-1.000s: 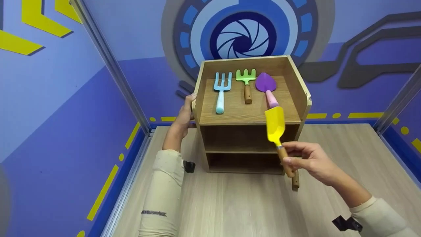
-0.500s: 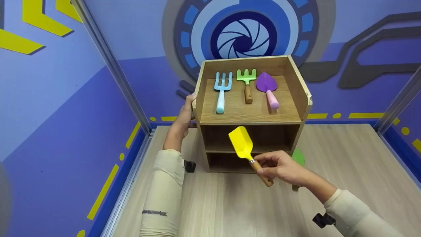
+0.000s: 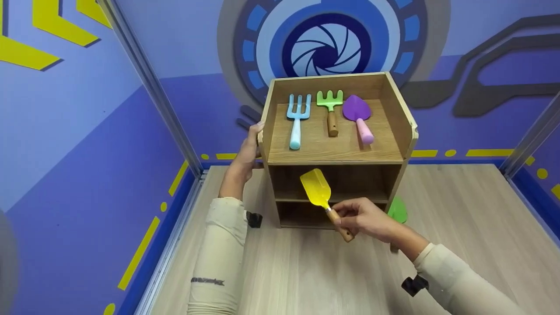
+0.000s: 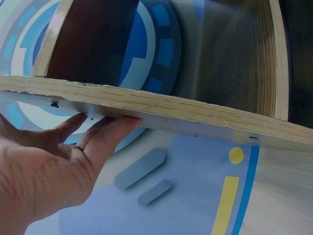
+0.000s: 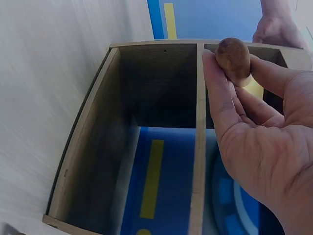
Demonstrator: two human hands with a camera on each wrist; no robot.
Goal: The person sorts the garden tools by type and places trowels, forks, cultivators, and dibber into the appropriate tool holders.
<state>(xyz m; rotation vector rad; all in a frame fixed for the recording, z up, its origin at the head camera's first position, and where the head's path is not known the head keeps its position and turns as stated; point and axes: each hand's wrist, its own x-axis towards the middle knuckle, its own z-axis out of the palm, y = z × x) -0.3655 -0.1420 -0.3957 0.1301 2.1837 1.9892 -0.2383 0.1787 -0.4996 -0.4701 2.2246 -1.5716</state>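
In the head view, my right hand (image 3: 365, 219) pinches the wooden handle (image 3: 342, 227) of a yellow garden trowel (image 3: 316, 187), blade pointing up and left, in front of the shelf unit's lower compartments. The right wrist view shows the round handle end (image 5: 233, 61) between fingers and thumb. My left hand (image 3: 248, 151) is at the left side of the small wooden shelf unit (image 3: 334, 162); in the left wrist view, its extended fingertips touch the outer face of the side panel (image 4: 161, 104). On the top shelf lie a blue hand fork (image 3: 298, 118), a green hand rake (image 3: 331, 109) and a purple trowel (image 3: 357, 109).
A green-bladed tool (image 3: 398, 211) stands by the unit's lower right side, partly hidden behind my right forearm. The unit rests on a pale wood-grain surface (image 3: 306, 271), with printed blue panels (image 3: 87, 183) at the left, back and right.
My right hand has carried the yellow trowel left and down from the shelf's right front, slowing lately. This uncovers the purple trowel's handle and the green blade. The left hand stays put.
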